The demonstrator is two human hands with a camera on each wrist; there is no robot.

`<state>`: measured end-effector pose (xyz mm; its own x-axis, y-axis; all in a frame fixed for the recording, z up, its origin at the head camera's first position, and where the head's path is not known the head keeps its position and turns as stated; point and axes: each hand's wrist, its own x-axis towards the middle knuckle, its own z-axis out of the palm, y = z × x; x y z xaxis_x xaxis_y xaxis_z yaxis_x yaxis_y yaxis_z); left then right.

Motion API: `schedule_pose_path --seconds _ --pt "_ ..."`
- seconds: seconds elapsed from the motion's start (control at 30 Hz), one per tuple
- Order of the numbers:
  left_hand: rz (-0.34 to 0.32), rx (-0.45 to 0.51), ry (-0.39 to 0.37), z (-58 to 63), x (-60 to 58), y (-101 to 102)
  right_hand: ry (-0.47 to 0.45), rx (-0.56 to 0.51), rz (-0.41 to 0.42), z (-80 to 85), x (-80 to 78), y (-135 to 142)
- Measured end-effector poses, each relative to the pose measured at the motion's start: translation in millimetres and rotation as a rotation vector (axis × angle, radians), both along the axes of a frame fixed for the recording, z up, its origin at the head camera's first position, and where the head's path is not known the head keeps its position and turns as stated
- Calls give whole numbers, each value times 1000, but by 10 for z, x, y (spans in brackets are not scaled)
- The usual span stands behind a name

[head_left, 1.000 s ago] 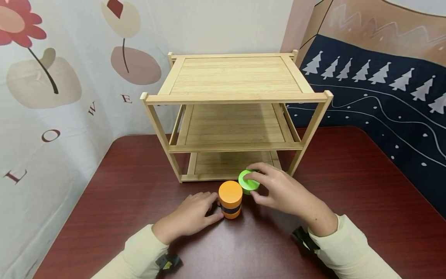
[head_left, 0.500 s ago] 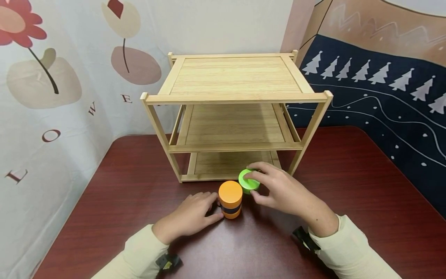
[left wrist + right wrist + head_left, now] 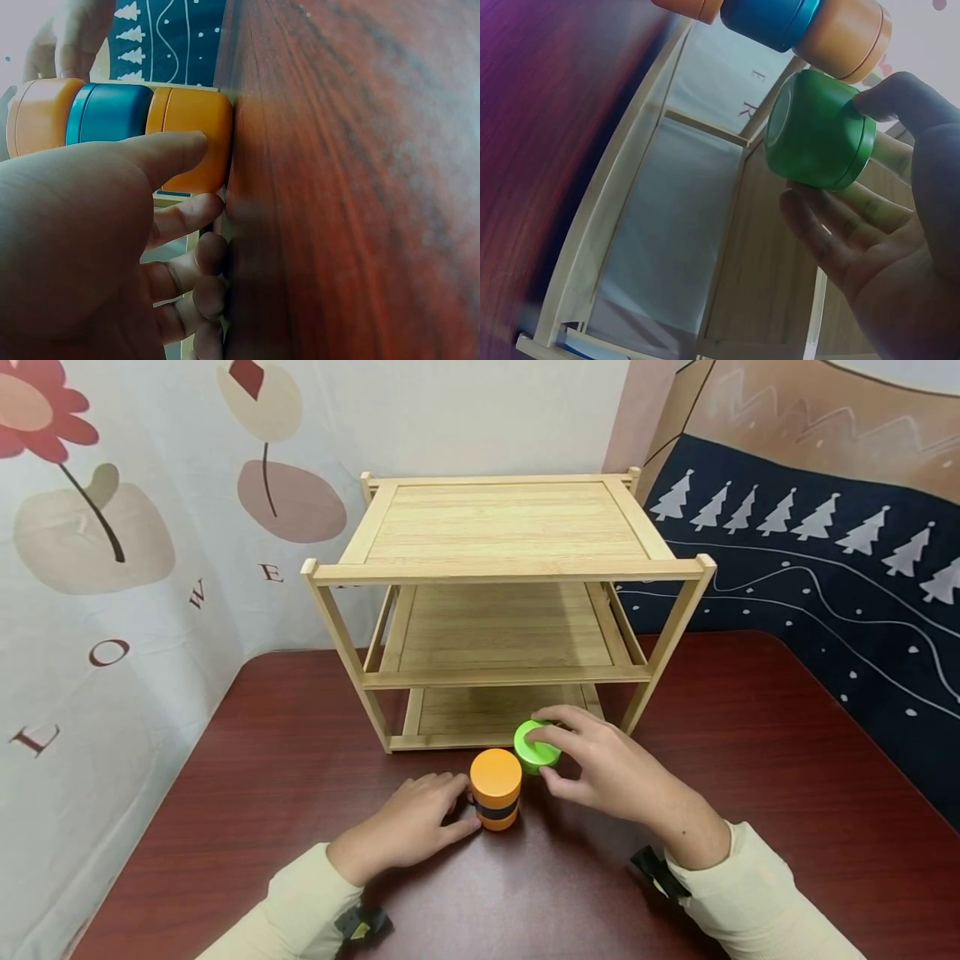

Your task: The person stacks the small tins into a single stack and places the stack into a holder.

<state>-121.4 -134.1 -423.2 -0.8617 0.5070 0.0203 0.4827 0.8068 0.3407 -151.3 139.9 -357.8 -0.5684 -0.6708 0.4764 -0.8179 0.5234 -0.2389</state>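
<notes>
The right grip (image 3: 603, 768) is clamped on the green container (image 3: 817, 131), held upright above the bench (image 3: 262, 760). The orange-blue-orange stack (image 3: 496, 777) stands just left of that grip. The left grip (image 3: 408, 822), thumb and forefinger apart, touches the stack's base. Step judged: bringing up another piece; next move probably calls for a level lift.

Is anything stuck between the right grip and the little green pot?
No, nothing visible is between them: the right grip pinches the green pot directly, its thumb against the side. The orange-and-blue stack stands next to the pot, not in between.
</notes>
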Motion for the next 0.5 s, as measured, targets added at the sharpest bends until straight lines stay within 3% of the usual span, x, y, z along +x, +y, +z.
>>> schedule_pose_path --seconds 0.5 --pt "8 -5 -16 -9 -8 0 39 -31 8 17 -4 13"
